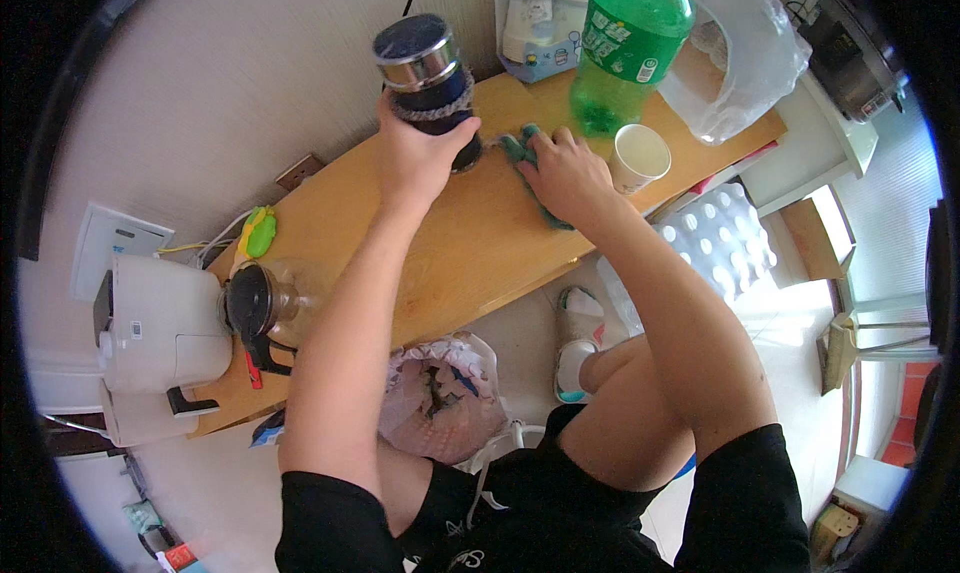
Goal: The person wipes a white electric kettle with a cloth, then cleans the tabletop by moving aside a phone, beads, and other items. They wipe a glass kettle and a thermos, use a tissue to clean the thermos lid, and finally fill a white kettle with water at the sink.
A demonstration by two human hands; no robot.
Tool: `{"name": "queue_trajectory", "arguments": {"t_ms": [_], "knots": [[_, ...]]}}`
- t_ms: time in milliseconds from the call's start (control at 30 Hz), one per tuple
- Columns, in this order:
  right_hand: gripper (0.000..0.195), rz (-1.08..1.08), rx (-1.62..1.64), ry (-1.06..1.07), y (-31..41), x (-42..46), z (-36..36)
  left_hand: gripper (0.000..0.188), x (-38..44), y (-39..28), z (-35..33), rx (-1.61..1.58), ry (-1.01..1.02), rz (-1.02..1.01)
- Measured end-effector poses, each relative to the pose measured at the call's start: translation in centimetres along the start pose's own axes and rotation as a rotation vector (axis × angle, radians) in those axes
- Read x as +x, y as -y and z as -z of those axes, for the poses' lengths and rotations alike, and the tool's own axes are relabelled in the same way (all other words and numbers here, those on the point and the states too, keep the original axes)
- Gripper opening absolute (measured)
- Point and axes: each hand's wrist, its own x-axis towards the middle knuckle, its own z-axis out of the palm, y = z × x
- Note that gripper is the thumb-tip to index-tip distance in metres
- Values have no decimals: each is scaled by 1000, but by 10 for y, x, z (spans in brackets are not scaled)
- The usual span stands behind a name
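My left hand [420,153] is closed around a dark flask [442,96] with a silver band below its lid and a knitted cord round its body. It leans over the wooden tabletop [450,250] near the wall. My right hand [566,171] presses a green cloth [516,149] against the tabletop, just right of the flask. Part of the cloth is hidden under the fingers and palm. A paper cup [641,159] stands close to the right hand's outer side. Behind it rises a large green plastic bottle [636,47] that bears writing.
A glass jug with a black lid [253,299] and a white appliance [169,333] stand at the left. At the back are a package of paper cups [540,32] and a clear plastic bag [750,55]. Below are a lined waste bin [442,423] and shrink-wrapped bottles [716,235].
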Motion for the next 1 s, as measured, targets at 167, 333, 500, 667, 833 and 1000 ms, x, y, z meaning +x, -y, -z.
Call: {"name": "queue_trajectory", "arguments": {"t_ms": [167,333,500,667,833,1000], "knots": [[31,14,5,-111,0,50,-25,42,-48,-39,79,-59,34,93],[28,66,-11,-238,1,96,-56,45,-87,-68,131,-59,-97,196],[28,602,214,241,110,41,-65,67,-120,-39,151,-131,-292,270],[26,761,287,11,90,36,-66,67,-131,-44,149,-233,-294,378],[29,173,0,-229,43,89,-40,57,-129,-29,134,-304,-208,391],[22,698,264,51,84,34,-48,54,-137,-16,139,-279,-140,310]]}}
